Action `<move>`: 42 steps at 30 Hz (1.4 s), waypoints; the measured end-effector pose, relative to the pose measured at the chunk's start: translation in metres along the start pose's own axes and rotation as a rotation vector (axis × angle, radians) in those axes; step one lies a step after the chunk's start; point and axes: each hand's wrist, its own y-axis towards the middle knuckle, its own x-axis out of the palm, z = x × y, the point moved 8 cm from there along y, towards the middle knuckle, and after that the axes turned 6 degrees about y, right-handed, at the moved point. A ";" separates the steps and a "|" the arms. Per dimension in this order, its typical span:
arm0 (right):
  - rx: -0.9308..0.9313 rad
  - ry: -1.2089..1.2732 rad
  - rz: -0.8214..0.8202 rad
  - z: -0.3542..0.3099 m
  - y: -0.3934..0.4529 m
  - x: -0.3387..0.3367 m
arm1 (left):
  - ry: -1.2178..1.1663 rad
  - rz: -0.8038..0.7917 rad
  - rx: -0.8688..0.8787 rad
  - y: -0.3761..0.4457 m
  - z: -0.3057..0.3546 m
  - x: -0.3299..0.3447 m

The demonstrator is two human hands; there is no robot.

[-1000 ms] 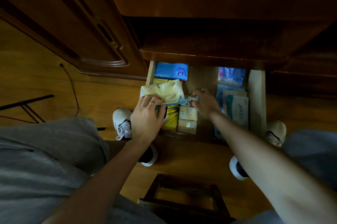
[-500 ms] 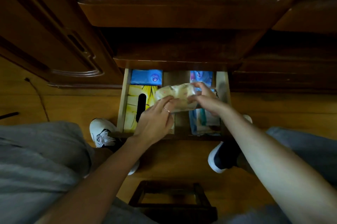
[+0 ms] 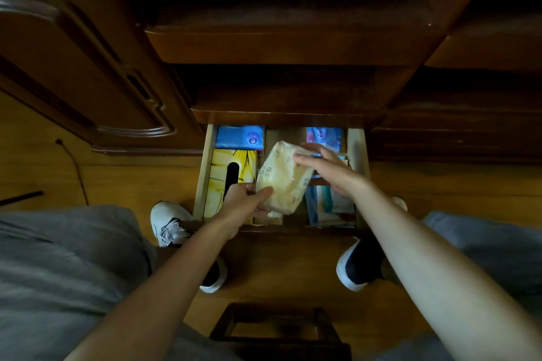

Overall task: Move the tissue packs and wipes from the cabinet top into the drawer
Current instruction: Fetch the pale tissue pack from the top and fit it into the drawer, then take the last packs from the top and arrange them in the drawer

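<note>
Bare forearms, grey trousers [image 3: 58, 266], white sneakers [image 3: 168, 221] w/ dark, possibly navy, ankle parts.

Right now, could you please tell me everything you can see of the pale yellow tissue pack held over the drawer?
The pale yellow tissue pack is a soft, crinkled plastic-wrapped packet with faint print, unreadable here. It is tilted diagonally above the middle of the open drawer. The left hand pinches its lower corner, and the right hand lies open on its upper right side.

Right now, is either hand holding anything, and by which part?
Yes. The left hand grips the pale yellow soft plastic tissue pack at its near lower end; the right hand rests on its far upper end, above the open wooden drawer.
</note>
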 end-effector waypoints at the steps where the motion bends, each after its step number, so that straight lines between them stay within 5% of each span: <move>1: 0.069 0.012 -0.010 0.009 -0.001 0.004 | -0.009 0.030 0.004 0.001 0.000 -0.004; 5: 0.168 -0.064 -0.022 0.032 -0.005 0.015 | 0.038 0.055 0.047 0.001 0.001 -0.011; 10: 0.158 0.027 0.190 0.035 -0.013 0.012 | 0.141 -0.029 0.158 -0.003 0.015 0.010; 17: 0.279 0.066 -0.119 0.047 -0.021 0.021 | 0.167 0.194 0.161 0.014 0.018 -0.002; 32: 0.065 0.306 0.764 0.028 0.047 -0.086 | 0.096 0.147 0.172 0.024 -0.002 0.000; 38: 0.105 0.213 0.841 0.038 0.061 -0.091 | 0.952 0.366 0.520 0.011 0.014 -0.006; 42: 0.055 0.127 0.910 0.036 0.044 -0.082 | 0.991 0.109 0.437 0.012 0.001 0.004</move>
